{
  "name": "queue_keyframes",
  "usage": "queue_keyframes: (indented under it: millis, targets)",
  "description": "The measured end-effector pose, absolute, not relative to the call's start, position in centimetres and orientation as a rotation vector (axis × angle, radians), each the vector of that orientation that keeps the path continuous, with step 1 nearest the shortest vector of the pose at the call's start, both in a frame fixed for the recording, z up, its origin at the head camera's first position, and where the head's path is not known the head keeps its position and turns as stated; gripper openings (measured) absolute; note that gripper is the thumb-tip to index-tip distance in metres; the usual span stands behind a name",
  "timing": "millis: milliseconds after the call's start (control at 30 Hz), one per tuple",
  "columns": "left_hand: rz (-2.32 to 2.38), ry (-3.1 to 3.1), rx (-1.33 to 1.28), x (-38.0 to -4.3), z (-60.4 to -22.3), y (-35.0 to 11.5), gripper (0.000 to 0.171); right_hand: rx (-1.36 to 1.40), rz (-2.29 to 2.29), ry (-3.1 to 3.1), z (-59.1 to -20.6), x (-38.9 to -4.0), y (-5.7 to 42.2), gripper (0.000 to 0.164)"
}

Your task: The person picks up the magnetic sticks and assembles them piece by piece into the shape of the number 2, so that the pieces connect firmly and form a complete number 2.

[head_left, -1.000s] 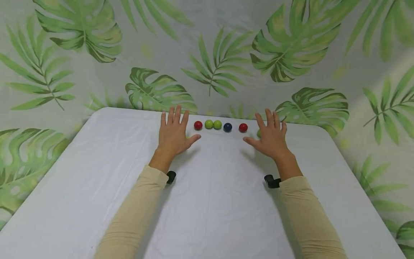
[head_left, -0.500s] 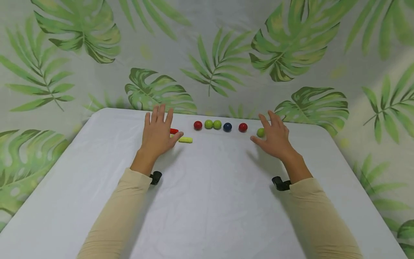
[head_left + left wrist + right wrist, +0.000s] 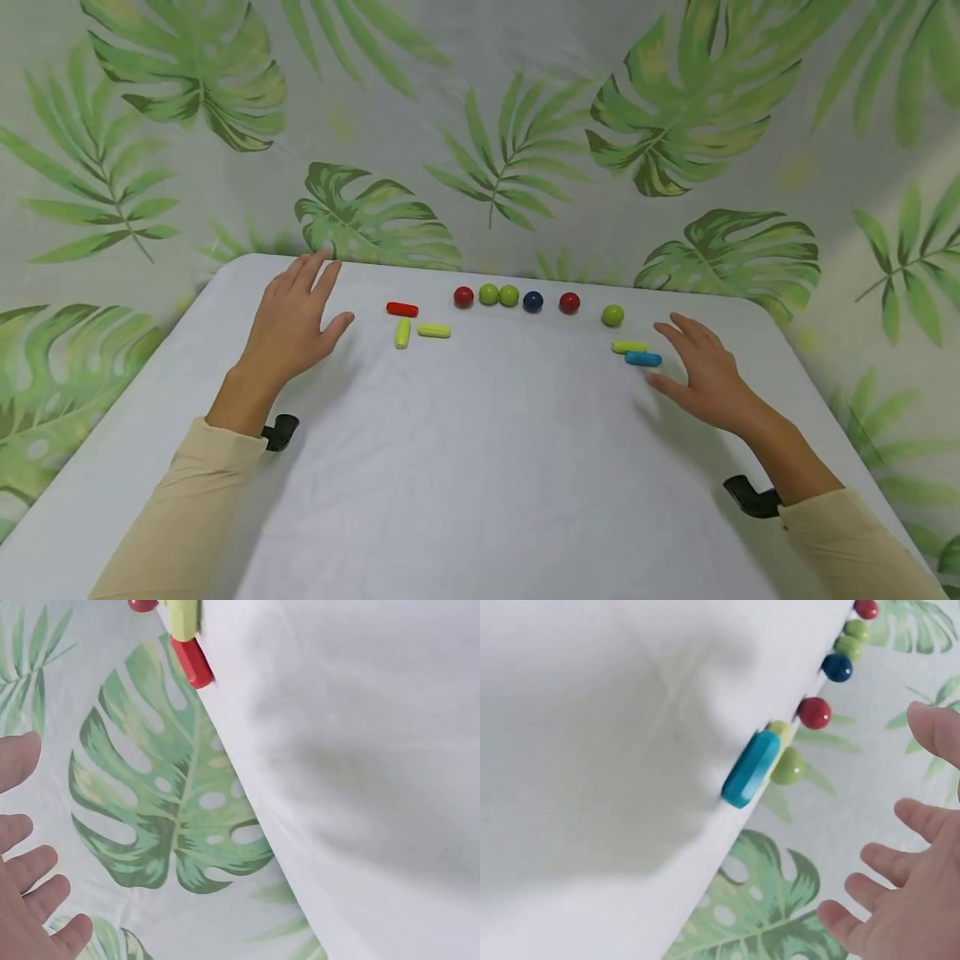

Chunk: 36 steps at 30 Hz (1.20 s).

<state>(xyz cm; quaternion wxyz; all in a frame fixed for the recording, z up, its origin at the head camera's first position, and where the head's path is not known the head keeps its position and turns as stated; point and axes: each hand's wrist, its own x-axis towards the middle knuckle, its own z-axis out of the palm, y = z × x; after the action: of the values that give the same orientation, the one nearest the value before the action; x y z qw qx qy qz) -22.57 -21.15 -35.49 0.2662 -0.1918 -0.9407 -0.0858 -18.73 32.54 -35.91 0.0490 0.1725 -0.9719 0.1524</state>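
Note:
My left hand (image 3: 296, 321), fingers spread, hovers over the table's left part and holds nothing. To its right lie a red stick-like block (image 3: 402, 309), an upright-pointing yellow block (image 3: 402, 333) and a sideways yellow block (image 3: 434, 331). Over on the right, my right hand (image 3: 705, 375) is held above the table with nothing in it. Just left of its fingertips, a blue block (image 3: 643, 359) lies against another yellow block (image 3: 629, 347). The right wrist view shows the same blue block (image 3: 751, 769) apart from the fingers.
Along the back edge of the white table (image 3: 480, 467) runs a row of small balls: a red ball (image 3: 463, 297), two green balls (image 3: 498, 294), a dark blue ball (image 3: 533, 302), another red ball (image 3: 569, 302) and a green ball (image 3: 612, 315). A leaf-patterned cloth (image 3: 510, 150) hangs behind.
Both hands have moved apart, the left one to the left and the right one to the right and nearer. The blocks they covered have come into view; the balls stay put.

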Motion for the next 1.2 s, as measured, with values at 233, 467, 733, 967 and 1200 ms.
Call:
queue_keyframes:
  millis: [233,467,733,967,1200]
  targets:
    - [-0.252,-2.514,-0.514,-22.4,-35.9,-22.7,0.06,0.548,0.488,-2.913,-36.6,-18.2,33.7,0.076]
    - [-0.283,-2.47,-0.513,-22.4,-36.2,-23.5,0.056,0.535,0.46,-2.874,-36.9,-17.8,34.8,0.076]
    - [-0.289,-2.424,-0.565,-23.0,-37.0,-22.9,0.047,0.529,0.452,-2.871,-37.1,-17.5,35.4,0.076]
    - [-0.275,-2.407,-0.649,-23.7,-37.2,-21.4,0.034,0.512,0.441,-2.875,-37.1,-17.5,35.7,0.078]
    - [-0.25,-2.579,-0.693,-24.3,-37.3,-19.1,0.036,0.533,0.465,-2.882,-37.2,-17.7,35.2,0.078]
